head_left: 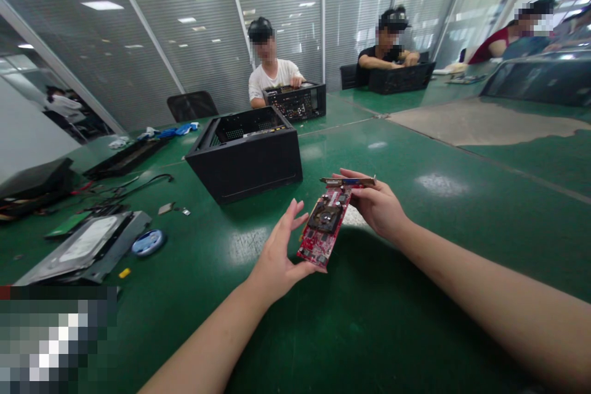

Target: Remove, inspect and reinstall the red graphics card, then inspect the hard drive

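Note:
A red graphics card [318,240] with a black fan in its middle is held above the green table, tilted, its fan side facing me. My right hand [376,206] grips its far end by the metal bracket [348,181], fingers behind and thumb in front. At the card's near left side is my left hand [277,252]. Its thumb lies along the lower end of the card, and its fingers are raised beside the left edge. Beyond my hands stands a black computer case [258,163] with its open side up.
To the left lie a drive in a metal bracket [92,240], a blue round roll [148,242], a yellow bit [124,273], small metal parts [166,208] and dark cables [143,188]. Across the table [369,332], people work at other cases [300,103]. A brown sheet [480,123] lies right.

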Action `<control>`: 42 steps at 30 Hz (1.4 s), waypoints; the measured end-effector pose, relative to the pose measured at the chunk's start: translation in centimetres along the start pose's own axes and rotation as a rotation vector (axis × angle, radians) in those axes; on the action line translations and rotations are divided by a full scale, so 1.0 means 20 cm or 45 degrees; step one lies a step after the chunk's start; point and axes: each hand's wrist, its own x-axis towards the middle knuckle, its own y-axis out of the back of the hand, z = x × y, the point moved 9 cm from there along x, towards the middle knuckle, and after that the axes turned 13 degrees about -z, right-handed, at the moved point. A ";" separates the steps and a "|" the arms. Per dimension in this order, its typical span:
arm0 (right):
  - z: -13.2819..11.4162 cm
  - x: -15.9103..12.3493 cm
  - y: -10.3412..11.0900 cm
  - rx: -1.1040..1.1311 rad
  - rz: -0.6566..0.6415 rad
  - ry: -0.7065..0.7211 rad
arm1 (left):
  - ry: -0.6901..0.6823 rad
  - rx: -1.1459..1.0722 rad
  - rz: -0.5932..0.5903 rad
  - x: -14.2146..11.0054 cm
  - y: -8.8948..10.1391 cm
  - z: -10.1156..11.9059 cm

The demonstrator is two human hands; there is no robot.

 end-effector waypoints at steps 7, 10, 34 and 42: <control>-0.01 0.00 -0.01 -0.052 -0.002 0.006 | 0.008 0.018 0.006 0.00 0.00 0.01; -0.02 0.00 0.00 -0.055 0.010 0.018 | 0.001 0.094 0.055 -0.01 0.02 0.02; -0.02 -0.02 0.05 -0.831 0.078 -0.093 | 0.580 -0.908 0.791 -0.15 0.22 -0.40; -0.02 0.02 0.06 -0.555 0.078 -0.214 | 0.633 -0.608 0.601 -0.03 0.37 -0.12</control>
